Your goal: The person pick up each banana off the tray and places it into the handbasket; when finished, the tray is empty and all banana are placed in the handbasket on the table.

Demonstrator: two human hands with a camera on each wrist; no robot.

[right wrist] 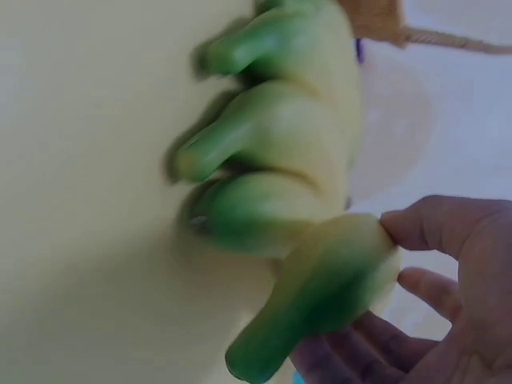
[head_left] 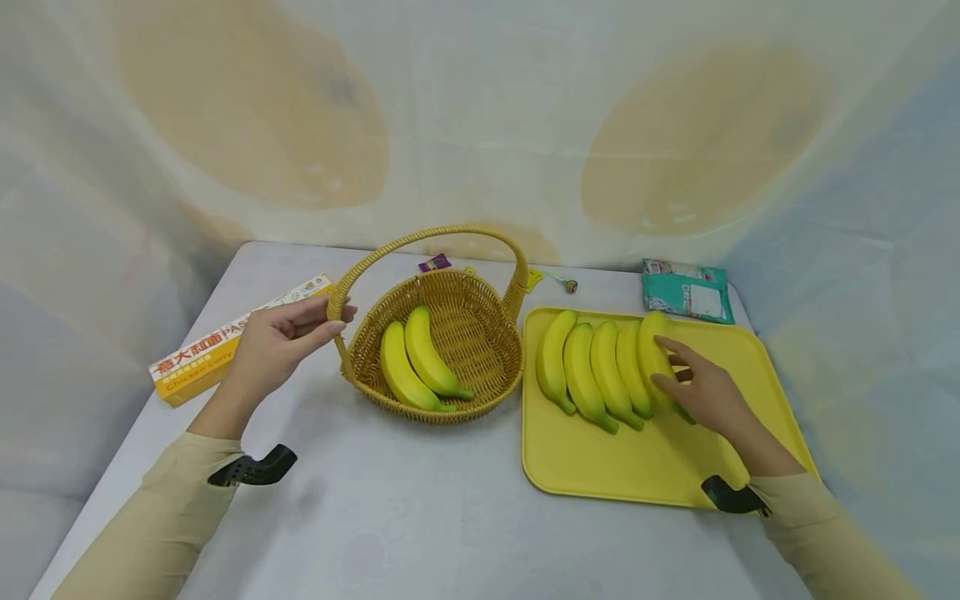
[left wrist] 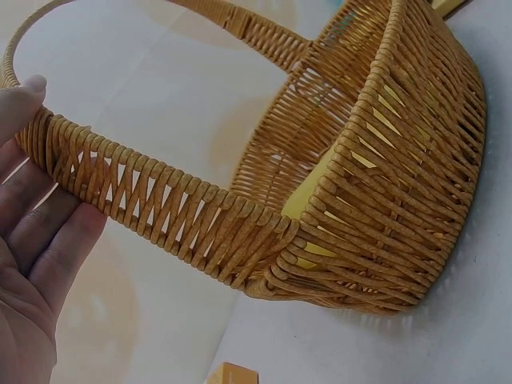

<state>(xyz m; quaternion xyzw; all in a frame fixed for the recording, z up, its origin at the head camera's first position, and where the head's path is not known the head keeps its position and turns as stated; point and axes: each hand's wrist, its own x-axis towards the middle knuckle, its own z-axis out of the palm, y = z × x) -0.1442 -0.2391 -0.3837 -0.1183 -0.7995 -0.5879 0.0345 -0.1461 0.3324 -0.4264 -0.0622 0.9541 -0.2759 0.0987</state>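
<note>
My left hand [head_left: 276, 346] holds one side of the arched handle [left wrist: 152, 188] of a tan wicker basket [head_left: 491, 398], thumb and fingers around it. Inside the basket, on its left, lie two yellow bananas with green stem ends, one of them the inner banana [head_left: 427, 354]. Over on the yellow tray [head_left: 592, 467], my right hand [head_left: 708, 392] grips the rightmost banana [right wrist: 344, 264] between thumb and fingers. In the right wrist view that banana is tilted, its green stem end raised beside the others. Several more bananas [head_left: 579, 371] lie side by side on the tray's left.
Left of the basket, partly behind my left hand, is a long pasta box [head_left: 198, 362]. A teal packet [head_left: 686, 290] lies behind the tray. Past the basket are a purple wrapped sweet [head_left: 434, 263] and a lollipop [head_left: 570, 286]. Fabric walls enclose the white table [head_left: 420, 517].
</note>
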